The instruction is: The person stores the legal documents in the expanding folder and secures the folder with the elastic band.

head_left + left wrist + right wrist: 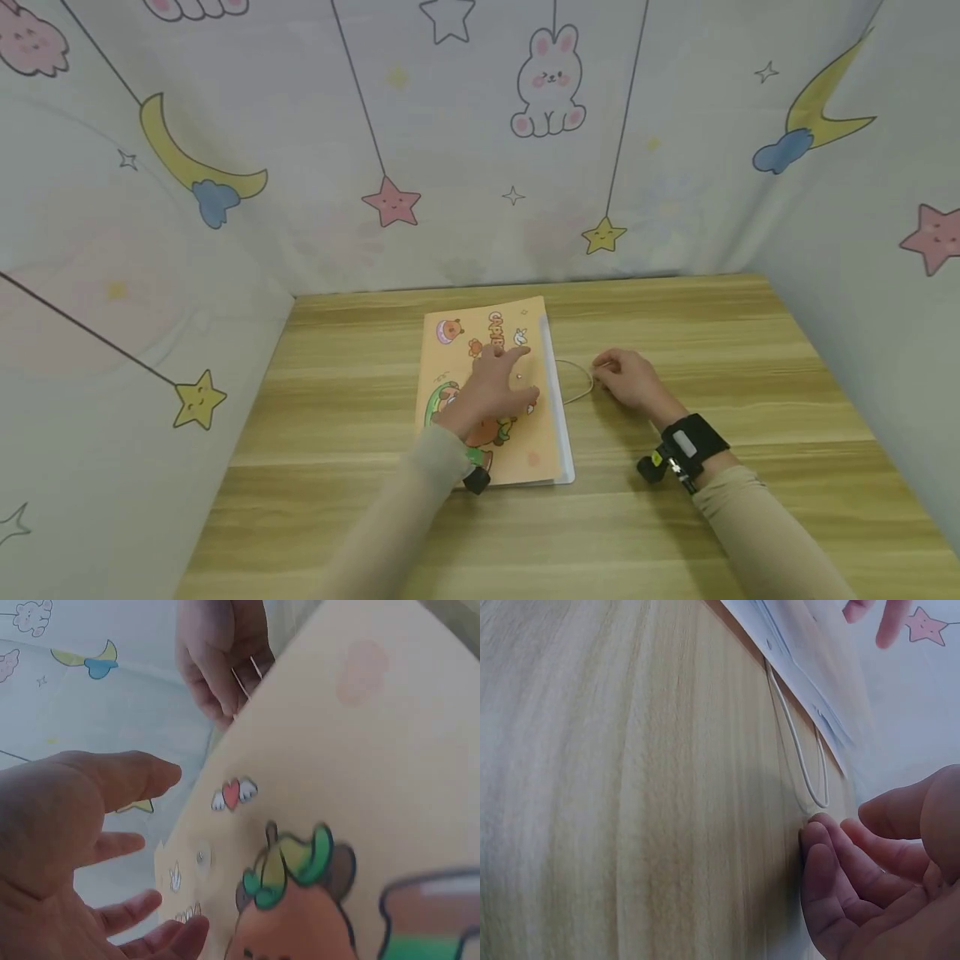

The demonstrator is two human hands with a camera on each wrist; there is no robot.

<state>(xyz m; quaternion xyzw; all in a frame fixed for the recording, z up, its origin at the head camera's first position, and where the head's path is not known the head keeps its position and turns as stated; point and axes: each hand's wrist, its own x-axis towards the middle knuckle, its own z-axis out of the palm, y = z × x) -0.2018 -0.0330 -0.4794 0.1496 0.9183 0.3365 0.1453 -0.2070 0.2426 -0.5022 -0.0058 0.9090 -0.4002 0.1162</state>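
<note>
An orange folder (536, 446) with cartoon capybaras on its cover lies closed on the wooden table, white layers showing along its right edge. From that edge a thin pale cord (799, 754) comes out as a loop. My left hand (491, 387) hovers over the cover with thumb and fingers spread, holding nothing; a small round button (202, 857) shows on the cover near its fingers. My right hand (630, 383) is by the loop's outer end. In the right wrist view the fingers (821, 870) are loosely bent and the thumb stands apart, with no cord pinched between them.
The wood-grain table (337, 517) reaches around the folder to fabric walls (480, 242) printed with stars, moons and a rabbit at the back and both sides. Each wrist carries a small black camera, the right one on a black strap (693, 442).
</note>
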